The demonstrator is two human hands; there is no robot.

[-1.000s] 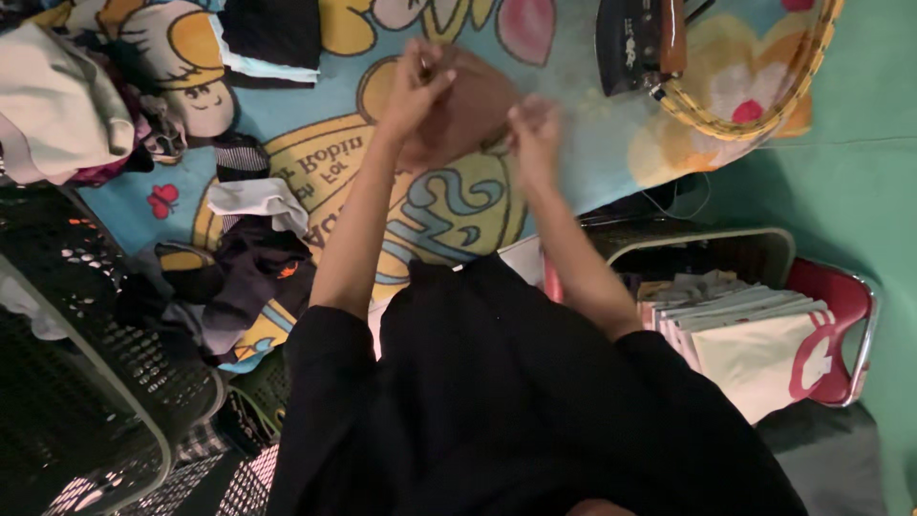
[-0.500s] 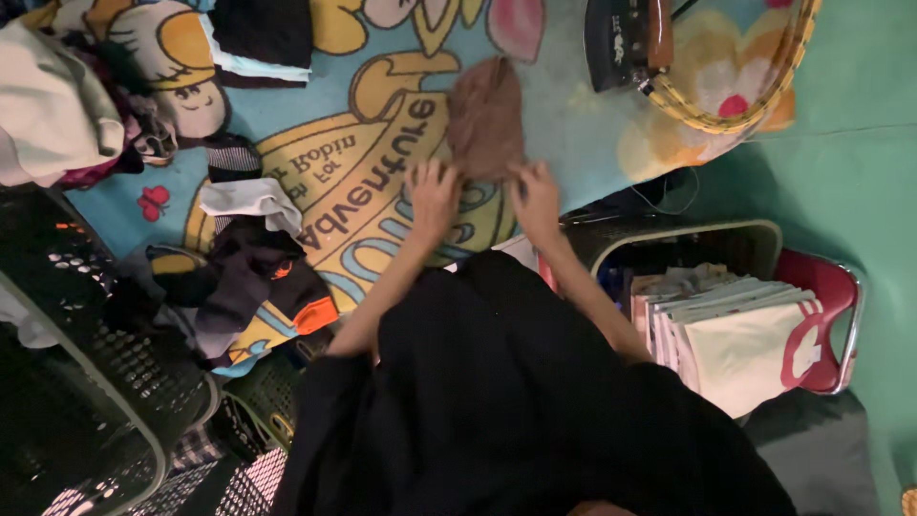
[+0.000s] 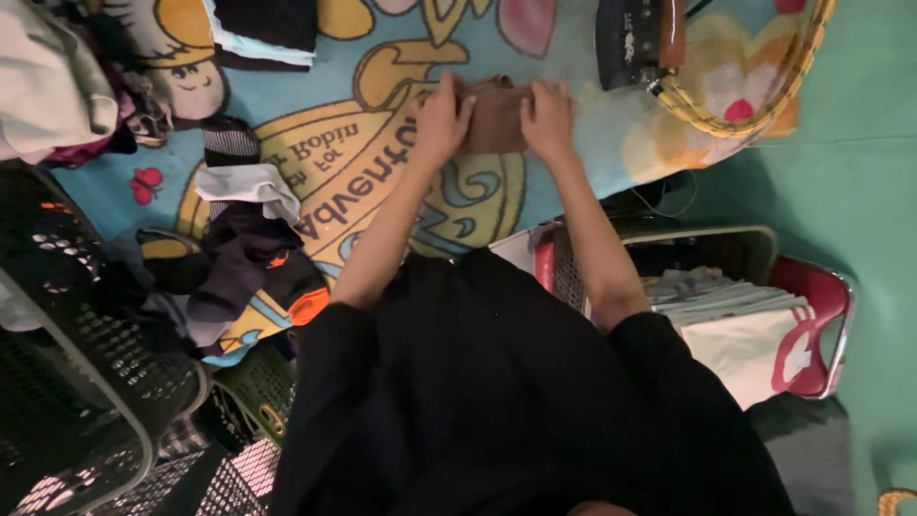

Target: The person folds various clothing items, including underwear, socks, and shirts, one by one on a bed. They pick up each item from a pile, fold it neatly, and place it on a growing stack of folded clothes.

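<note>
Lying between hands point(image 3: 441, 122) point(image 3: 548, 117) — brown cloth point(image 3: 495, 117), pressed flat.

A home laundry corner; clothes iron point(image 3: 638, 40), laundry baskets point(image 3: 72, 382), stacked folded linens point(image 3: 731, 311).

Head camera, steeply downward, close overhead

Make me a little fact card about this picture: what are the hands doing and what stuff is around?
Left hand: flat on the brown cloth
Right hand: flat on the same cloth's other side
Surface: cartoon-print blanket
Nearby: iron, yellow cord, clothes pile
Baskets: black basket; basket of folded laundry
</note>
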